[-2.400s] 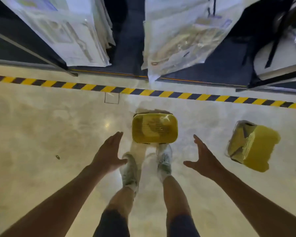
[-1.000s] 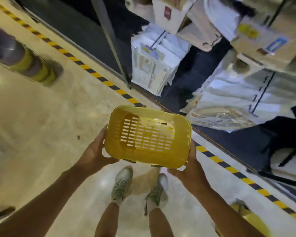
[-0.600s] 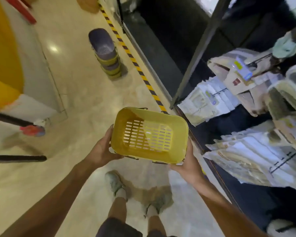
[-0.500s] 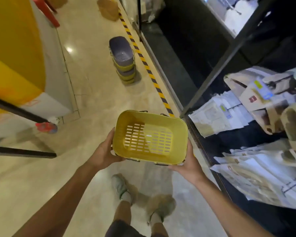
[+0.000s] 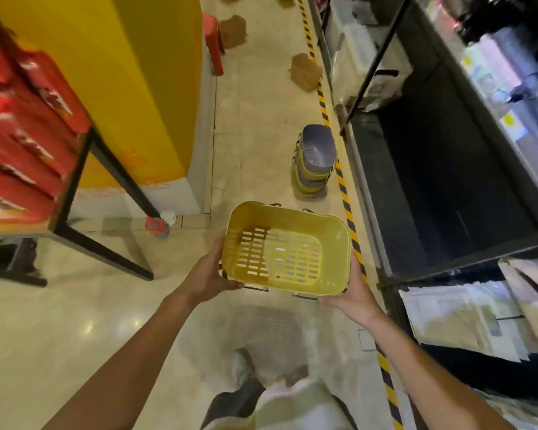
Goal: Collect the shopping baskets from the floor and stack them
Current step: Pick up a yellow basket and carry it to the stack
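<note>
- Between the two outstretched arms, above the shiny beige floor (image 5: 261, 125), a yellow basket (image 5: 284, 248) is held upright with its open top facing the camera; its slotted bottom shows inside.
- On the basket's left end, the left hand (image 5: 210, 274) has its grip closed on the rim and wall, fingers going under and out of sight.
- On the basket's right near corner, the right hand (image 5: 353, 290) holds from below, palm up, its fingers curled against the wall.
- Dark handles lie folded along the basket's near and far rims.
- Farther along the aisle, a stack of baskets (image 5: 314, 161) stands on the floor, a grey one on top with yellow and grey ones nested beneath, just beside the yellow-and-black striped tape (image 5: 343, 187).
- Right of the tape runs a dark shelving unit (image 5: 448, 181); wrapped pale packages (image 5: 460, 318) lie on its nearer part.
- Left of the aisle stands a yellow pillar (image 5: 131, 72), with a black-framed rack of red goods (image 5: 28, 119) nearer still.
- Brown bags (image 5: 305, 71) sit on the floor beyond the stack.
- Below the basket, one shoe (image 5: 241, 367) and blurred legs show.
</note>
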A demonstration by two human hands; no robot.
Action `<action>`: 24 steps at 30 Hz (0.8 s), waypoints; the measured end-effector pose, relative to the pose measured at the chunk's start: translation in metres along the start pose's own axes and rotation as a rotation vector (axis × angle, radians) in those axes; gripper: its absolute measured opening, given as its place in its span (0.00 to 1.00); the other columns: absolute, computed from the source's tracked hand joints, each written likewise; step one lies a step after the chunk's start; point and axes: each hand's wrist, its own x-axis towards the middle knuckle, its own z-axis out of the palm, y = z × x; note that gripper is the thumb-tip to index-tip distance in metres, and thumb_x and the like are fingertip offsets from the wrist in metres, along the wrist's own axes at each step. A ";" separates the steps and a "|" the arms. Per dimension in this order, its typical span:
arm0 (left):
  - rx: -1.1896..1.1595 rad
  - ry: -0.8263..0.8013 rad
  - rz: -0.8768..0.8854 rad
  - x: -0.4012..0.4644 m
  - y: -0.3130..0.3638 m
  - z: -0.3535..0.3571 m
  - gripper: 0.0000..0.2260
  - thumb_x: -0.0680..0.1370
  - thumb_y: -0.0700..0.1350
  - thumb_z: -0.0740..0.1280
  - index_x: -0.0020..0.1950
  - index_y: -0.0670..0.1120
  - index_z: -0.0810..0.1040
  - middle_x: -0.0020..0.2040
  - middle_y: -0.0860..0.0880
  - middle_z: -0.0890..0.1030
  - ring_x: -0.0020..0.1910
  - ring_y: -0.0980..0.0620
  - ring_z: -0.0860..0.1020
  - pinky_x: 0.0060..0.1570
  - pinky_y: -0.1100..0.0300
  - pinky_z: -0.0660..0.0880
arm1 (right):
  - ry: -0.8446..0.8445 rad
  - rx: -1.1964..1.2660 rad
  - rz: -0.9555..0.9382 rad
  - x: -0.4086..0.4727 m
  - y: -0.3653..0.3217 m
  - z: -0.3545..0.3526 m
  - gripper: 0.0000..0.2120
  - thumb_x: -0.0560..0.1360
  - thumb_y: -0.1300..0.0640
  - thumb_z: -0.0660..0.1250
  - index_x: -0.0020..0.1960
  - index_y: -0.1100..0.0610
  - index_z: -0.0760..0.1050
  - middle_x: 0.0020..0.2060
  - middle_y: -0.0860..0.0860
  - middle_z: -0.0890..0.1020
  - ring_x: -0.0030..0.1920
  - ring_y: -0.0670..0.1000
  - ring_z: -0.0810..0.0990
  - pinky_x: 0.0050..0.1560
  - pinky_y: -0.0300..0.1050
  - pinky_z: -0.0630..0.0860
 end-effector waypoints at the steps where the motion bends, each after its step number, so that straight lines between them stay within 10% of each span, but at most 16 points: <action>1: -0.009 0.010 -0.008 0.005 -0.002 -0.009 0.53 0.69 0.37 0.81 0.82 0.54 0.48 0.68 0.57 0.74 0.67 0.53 0.75 0.64 0.59 0.75 | -0.011 -0.008 -0.007 0.010 -0.008 0.004 0.58 0.61 0.72 0.80 0.76 0.41 0.52 0.56 0.24 0.73 0.59 0.28 0.73 0.49 0.27 0.75; 5: -0.036 0.037 -0.058 0.036 -0.008 -0.034 0.53 0.69 0.37 0.81 0.82 0.54 0.48 0.68 0.58 0.72 0.63 0.56 0.75 0.52 0.74 0.75 | -0.020 -0.007 -0.019 0.055 -0.030 0.012 0.56 0.60 0.71 0.81 0.73 0.40 0.54 0.55 0.24 0.73 0.56 0.25 0.72 0.46 0.22 0.72; 13: -0.096 0.041 -0.168 0.154 -0.010 -0.079 0.52 0.67 0.33 0.80 0.81 0.52 0.52 0.69 0.54 0.72 0.63 0.59 0.77 0.50 0.68 0.78 | -0.040 0.091 -0.008 0.181 -0.048 0.005 0.56 0.61 0.72 0.81 0.75 0.45 0.52 0.62 0.36 0.70 0.56 0.24 0.71 0.47 0.23 0.72; 19: 0.006 0.068 -0.148 0.269 0.001 -0.118 0.53 0.64 0.34 0.82 0.76 0.60 0.54 0.68 0.61 0.71 0.62 0.73 0.73 0.53 0.76 0.73 | -0.074 0.114 0.052 0.300 -0.079 -0.020 0.58 0.60 0.73 0.80 0.78 0.50 0.49 0.62 0.37 0.72 0.62 0.41 0.74 0.48 0.28 0.75; 24: 0.121 0.066 -0.177 0.358 0.007 -0.156 0.54 0.62 0.41 0.85 0.71 0.72 0.52 0.62 0.76 0.70 0.61 0.69 0.74 0.55 0.72 0.74 | -0.060 0.116 0.070 0.381 -0.114 -0.047 0.61 0.59 0.69 0.82 0.80 0.50 0.48 0.66 0.41 0.71 0.67 0.48 0.72 0.66 0.55 0.74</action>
